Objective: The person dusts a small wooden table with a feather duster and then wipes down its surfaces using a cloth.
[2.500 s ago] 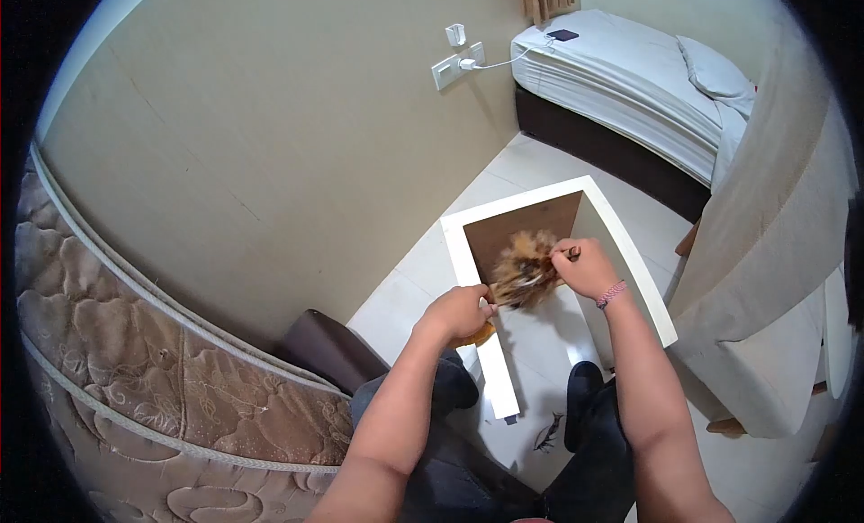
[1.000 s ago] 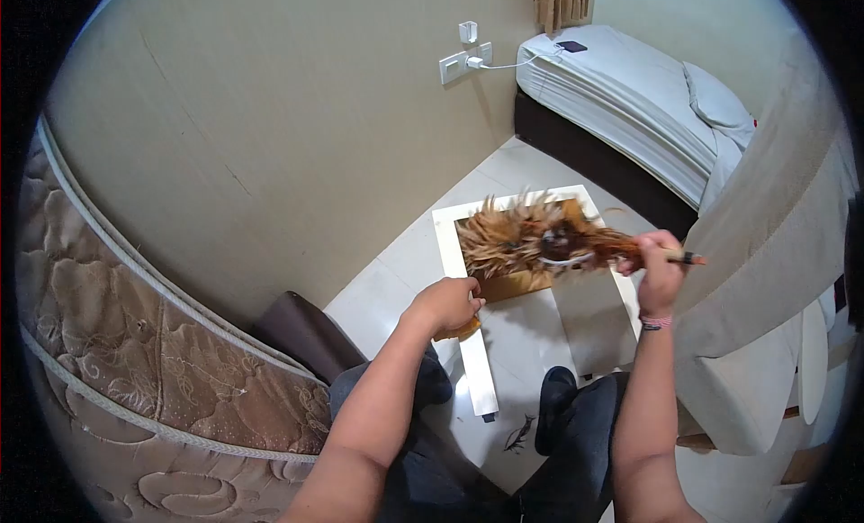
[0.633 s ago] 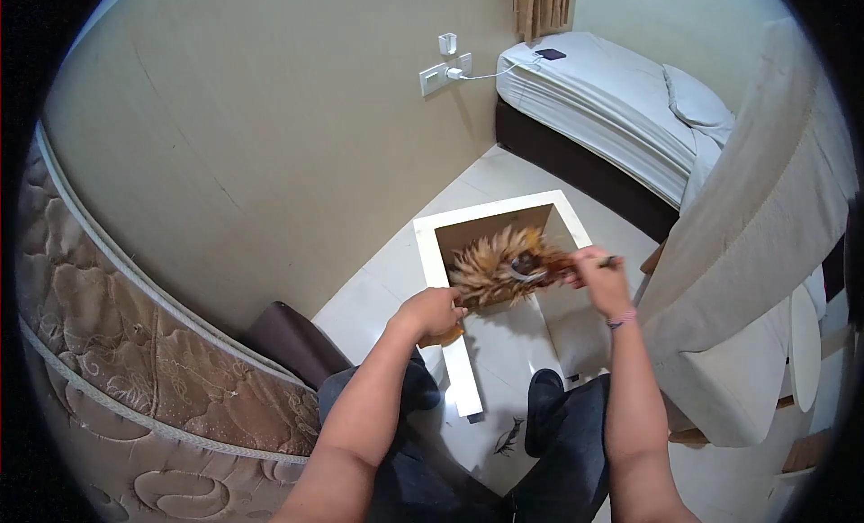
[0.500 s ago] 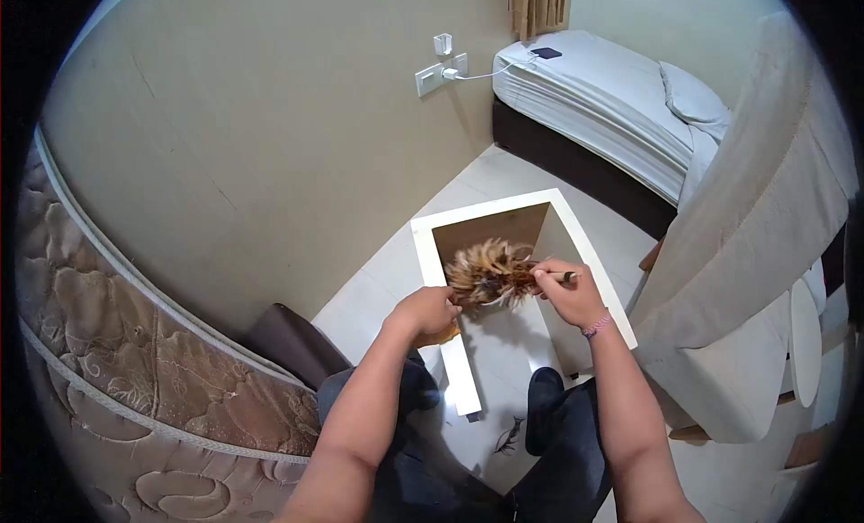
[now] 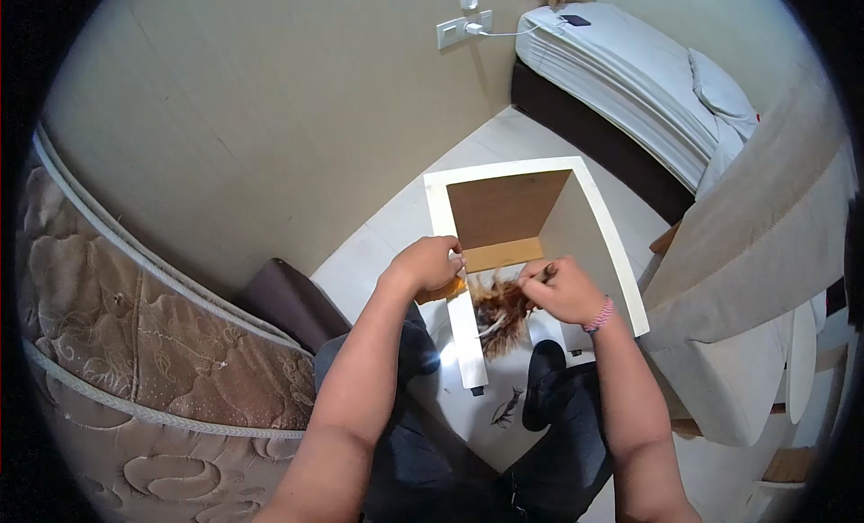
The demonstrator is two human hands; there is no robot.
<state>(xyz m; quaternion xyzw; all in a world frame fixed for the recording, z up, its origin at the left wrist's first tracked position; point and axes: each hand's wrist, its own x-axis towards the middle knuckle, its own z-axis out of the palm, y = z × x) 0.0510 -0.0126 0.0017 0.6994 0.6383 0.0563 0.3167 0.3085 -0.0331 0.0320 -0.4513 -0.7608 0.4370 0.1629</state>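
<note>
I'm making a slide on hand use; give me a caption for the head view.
Feather duster in the right hand, orange cloth under the left hand, at an open white-edged box.

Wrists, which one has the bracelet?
The right wrist: the right grip holds the duster. The left wrist is bare; the left grip clasps the white frame.

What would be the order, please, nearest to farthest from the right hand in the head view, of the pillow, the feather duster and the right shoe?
1. Feather duster: gripped in the right hand.
2. Right shoe: below the hand in view.
3. Pillow: upper right, on the bed.
</note>
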